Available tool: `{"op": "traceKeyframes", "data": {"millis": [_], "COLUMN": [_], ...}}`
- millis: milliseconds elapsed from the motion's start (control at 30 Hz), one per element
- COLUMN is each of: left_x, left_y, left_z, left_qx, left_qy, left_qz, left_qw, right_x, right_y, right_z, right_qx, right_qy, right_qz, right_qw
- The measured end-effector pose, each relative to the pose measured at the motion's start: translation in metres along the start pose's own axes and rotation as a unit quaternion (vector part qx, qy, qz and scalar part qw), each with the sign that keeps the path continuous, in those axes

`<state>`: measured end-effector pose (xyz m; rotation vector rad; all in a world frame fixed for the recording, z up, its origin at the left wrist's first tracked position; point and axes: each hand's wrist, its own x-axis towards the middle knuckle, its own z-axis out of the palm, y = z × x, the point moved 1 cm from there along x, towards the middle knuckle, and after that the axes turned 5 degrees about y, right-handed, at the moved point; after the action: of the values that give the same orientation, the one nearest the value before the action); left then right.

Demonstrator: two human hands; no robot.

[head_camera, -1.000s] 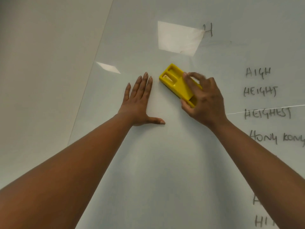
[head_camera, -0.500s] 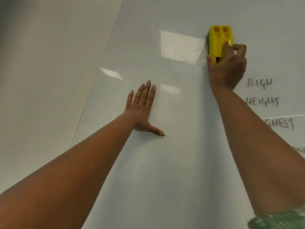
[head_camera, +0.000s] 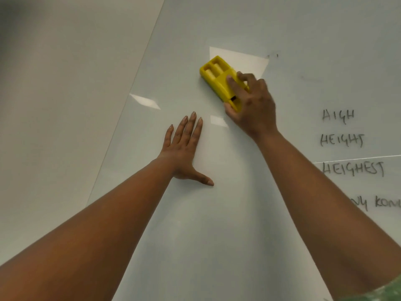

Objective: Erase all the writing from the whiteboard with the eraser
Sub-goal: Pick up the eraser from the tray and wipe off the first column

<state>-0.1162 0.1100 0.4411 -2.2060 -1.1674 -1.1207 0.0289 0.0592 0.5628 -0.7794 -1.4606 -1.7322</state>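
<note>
A yellow plastic eraser (head_camera: pixel 217 78) lies pressed flat on the whiteboard (head_camera: pixel 195 235), tilted toward the upper left. My right hand (head_camera: pixel 251 105) grips its lower end. My left hand (head_camera: pixel 184 148) rests flat on the board below and left of the eraser, fingers spread, holding nothing. Black writing (head_camera: pixel 342 140) stands at the right: HIGH, HEIGHT, HEIGHEST and a partly hidden line below. A faint leftover mark (head_camera: pixel 272 55) sits above and right of the eraser.
The board's left edge (head_camera: pixel 130 101) runs diagonally against a plain pale wall (head_camera: pixel 65 105). Bright ceiling-light reflections (head_camera: pixel 243 59) lie on the board beside the eraser. A thin line (head_camera: pixel 358 158) crosses the board at the right.
My right hand has swept the eraser from the letter at the upper right down and left. That letter is now only a faint trace. My left hand has stayed in place.
</note>
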Motion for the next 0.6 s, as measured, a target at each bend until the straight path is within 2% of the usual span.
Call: {"op": "traceKeyframes", "data": {"millis": [67, 200, 333, 433, 500, 600], "left_x": [-0.001, -0.002, -0.002, -0.002, -0.002, -0.002], "left_y": [-0.001, 0.0, 0.0, 0.001, 0.001, 0.0], "left_z": [-0.001, -0.001, -0.001, -0.001, -0.001, 0.0], "left_qx": [-0.005, -0.009, -0.009, -0.007, -0.007, -0.008], "left_qy": [-0.002, -0.002, 0.0, -0.002, -0.002, -0.003], "left_qz": [0.0, -0.001, -0.003, -0.003, -0.003, -0.005], "left_qw": [1.0, 1.0, 1.0, 1.0, 1.0, 1.0], "right_x": [0.01, 0.02, 0.014, 0.016, 0.018, 0.008], "right_y": [0.018, 0.065, 0.09, 0.083, 0.067, 0.043], "right_z": [-0.005, -0.019, -0.031, -0.029, -0.023, -0.012], "right_qx": [-0.02, -0.066, -0.116, -0.125, -0.114, -0.097], "right_qy": [0.001, -0.049, -0.025, -0.01, -0.012, -0.034], "right_qz": [0.045, 0.153, 0.256, 0.348, 0.349, 0.228], "right_qw": [0.999, 0.985, 0.959, 0.929, 0.93, 0.968]}}
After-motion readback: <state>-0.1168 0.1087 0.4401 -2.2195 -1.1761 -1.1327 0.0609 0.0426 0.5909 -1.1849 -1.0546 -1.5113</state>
